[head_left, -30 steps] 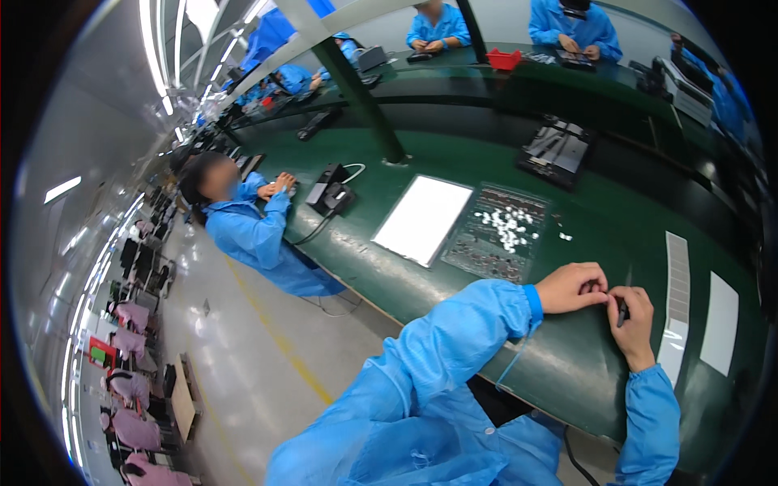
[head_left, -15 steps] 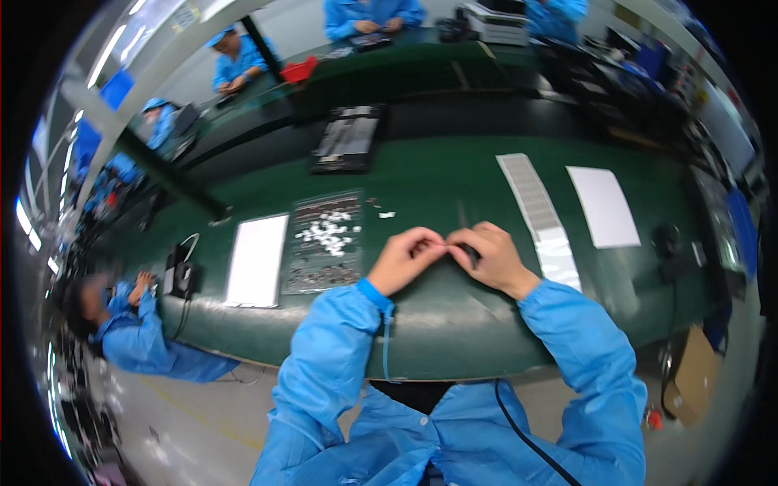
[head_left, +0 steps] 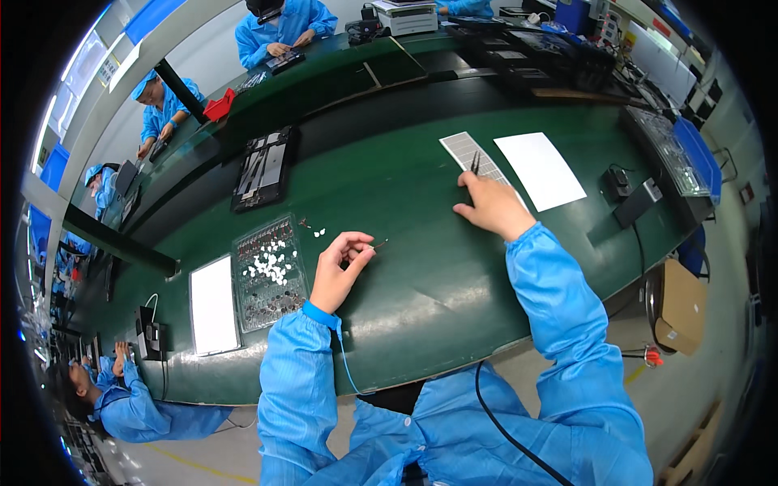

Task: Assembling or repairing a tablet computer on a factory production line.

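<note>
Over the middle of the bench, my left hand (head_left: 336, 274) pinches a small thin part (head_left: 379, 243) between thumb and fingertips; it looks like a short flex cable, too small to be sure. My right hand (head_left: 496, 206) grips dark tweezers (head_left: 476, 164), their tips over a narrow sheet of small light labels (head_left: 462, 148). My hand and sleeve hide the sheet's near end. Left of my left hand lies a clear plastic tray (head_left: 275, 304) with many small parts and white bits in it. A few loose white pieces (head_left: 319, 233) rest just beyond the tray.
A white sheet (head_left: 541, 172) lies right of the labels, a white panel (head_left: 214, 306) left of the tray. Farther off sits a black device frame (head_left: 263, 168). A green post (head_left: 121, 240) rises at left. Black boxes (head_left: 639, 202) stand at right. Co-workers sit around.
My hands have parted. The right, with the tweezers, has moved right and away to the label sheet; the left keeps the small part. The view has turned, shifting the bench leftward.
</note>
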A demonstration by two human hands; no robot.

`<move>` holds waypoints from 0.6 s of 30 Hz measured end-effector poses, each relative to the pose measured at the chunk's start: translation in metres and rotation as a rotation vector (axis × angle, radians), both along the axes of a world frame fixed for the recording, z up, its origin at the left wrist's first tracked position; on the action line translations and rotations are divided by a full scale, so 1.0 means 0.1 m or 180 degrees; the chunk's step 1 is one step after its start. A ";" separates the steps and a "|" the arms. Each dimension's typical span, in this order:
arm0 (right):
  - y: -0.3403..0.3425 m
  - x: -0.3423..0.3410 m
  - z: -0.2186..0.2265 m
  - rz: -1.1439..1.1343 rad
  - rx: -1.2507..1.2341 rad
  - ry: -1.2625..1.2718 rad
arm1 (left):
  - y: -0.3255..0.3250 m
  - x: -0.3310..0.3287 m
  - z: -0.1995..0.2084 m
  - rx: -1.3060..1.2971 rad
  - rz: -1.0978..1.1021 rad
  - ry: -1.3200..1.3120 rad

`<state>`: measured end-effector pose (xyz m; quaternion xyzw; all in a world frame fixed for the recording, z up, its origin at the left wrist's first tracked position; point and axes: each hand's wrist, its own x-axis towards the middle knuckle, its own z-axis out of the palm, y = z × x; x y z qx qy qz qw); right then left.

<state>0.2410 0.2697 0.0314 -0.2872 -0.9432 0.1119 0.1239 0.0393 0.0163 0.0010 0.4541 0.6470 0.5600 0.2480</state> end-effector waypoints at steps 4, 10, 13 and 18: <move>0.12 0.06 0.09 -0.0262 0.0105 -0.0269 | -0.02 0.01 0.02 -0.0101 -0.0021 0.0045; -0.20 -0.14 0.16 0.0928 0.0244 0.0881 | -0.07 -0.03 0.03 -0.0159 0.0051 0.0126; -0.56 -0.23 0.09 0.1595 -0.0055 0.1273 | 0.00 0.00 0.01 -0.0146 -0.0090 0.0003; -1.04 -0.29 -0.08 0.1841 -0.0122 0.1160 | -0.03 -0.01 -0.05 -0.0092 -0.0091 -0.0120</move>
